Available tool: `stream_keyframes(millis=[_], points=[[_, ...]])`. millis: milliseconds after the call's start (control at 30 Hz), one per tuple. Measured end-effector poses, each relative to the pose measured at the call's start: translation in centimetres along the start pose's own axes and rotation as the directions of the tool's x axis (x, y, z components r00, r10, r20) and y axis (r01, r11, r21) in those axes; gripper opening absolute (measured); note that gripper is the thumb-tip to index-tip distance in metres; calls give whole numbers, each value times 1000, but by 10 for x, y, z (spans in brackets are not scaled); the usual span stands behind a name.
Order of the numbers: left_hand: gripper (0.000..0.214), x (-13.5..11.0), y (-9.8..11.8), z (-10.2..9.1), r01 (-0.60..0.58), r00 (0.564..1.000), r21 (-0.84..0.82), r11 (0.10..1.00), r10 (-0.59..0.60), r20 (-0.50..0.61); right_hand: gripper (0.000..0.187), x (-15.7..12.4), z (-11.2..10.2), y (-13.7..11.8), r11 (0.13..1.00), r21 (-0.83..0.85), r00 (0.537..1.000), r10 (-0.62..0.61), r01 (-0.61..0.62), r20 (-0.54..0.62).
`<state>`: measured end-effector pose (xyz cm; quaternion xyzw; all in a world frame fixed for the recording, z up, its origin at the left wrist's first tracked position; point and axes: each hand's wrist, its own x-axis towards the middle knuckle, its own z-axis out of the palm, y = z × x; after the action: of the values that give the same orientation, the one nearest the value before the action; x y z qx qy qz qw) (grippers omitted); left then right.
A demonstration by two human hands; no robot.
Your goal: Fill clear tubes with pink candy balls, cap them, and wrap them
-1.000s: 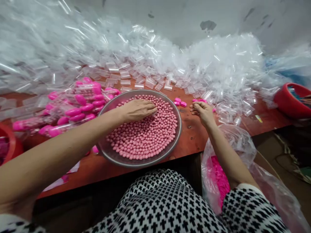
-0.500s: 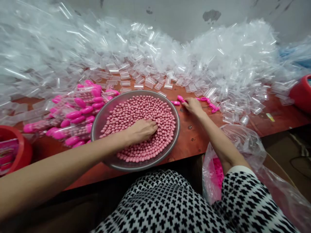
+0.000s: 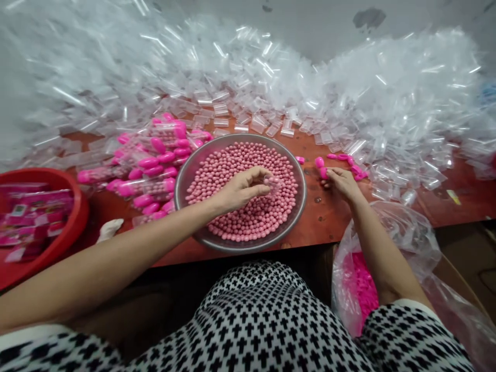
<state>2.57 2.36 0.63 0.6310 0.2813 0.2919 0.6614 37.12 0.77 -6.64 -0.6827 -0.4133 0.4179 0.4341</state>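
Over the steel bowl is my left hand, its thumb and fingers closed round a clear plastic tube. How many beads are inside the tube I cannot make out. Pink round beads fill the bowl. To the right of the bowl, my right hand pinches a bright pink cap just over the table. Another pink cap touches or lies close behind it. More loose pink caps lie in a curved row beyond that hand.
Pink-capped tubes of beads are piled left of the bowl. Clear empty tubes heap along the wall. A red basin with pink packets stands at far left. By my right arm hangs a plastic bag of pink pieces.
My left hand has come up out of the beads with the clear tube. My right hand has picked up a pink cap and drawn slightly nearer. The view has shifted left.
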Motion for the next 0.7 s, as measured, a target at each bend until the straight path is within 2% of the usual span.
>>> stream_keyframes(millis=[67, 100, 167, 233, 267, 300, 367, 467, 533, 633, 700], points=[[26, -3, 2, 4, 2, 1000, -112, 994, -3, -7, 26, 0, -1, 1, 960, -275, 998, -55, 47, -19], [26, -4, 2, 6, 10, 1000, -158, 987, -11, -5, 29, 0, -2, 1, 900, -428, 996, -91, 75, -17], [27, -5, 3, 7, 13, 1000, -221, 975, -12, 4, 32, -4, -2, -3, 693, -714, 988, -156, 96, -18], [29, -5, 3, 6, -24, 1000, -260, 965, 23, -8, 34, -10, -1, -7, 459, -886, 979, -202, 64, -34], [30, -6, 3, 5, -53, 999, -264, 963, 49, -22, 35, -13, 0, -10, 381, -924, 973, -227, 40, -51], [31, -7, 2, 4, -77, 997, -252, 965, 71, -34, 37, -17, 2, -12, 343, -939, 964, -259, 27, -66], [31, -9, 1, 3, -77, 997, -184, 980, 74, -21, 39, -24, 9, -17, 352, -932, 935, -351, 89, -43], [29, -11, -1, 4, -46, 999, -73, 996, 44, -22, 33, -29, 24, -25, 420, -844, 888, -441, 333, 131], [28, -12, 0, 5, -48, 998, 6, 999, 48, -38, 30, -29, 35, -29, 453, -770, 871, -413, 449, 265], [26, -12, 2, 6, -12, 1000, 149, 989, 14, -13, 31, -25, 51, -32, 465, -746, 874, -342, 477, 346], [29, -12, 3, 5, 15, 997, 171, 985, -2, -79, 34, -23, 59, -32, 430, -764, 874, -302, 481, 381]])
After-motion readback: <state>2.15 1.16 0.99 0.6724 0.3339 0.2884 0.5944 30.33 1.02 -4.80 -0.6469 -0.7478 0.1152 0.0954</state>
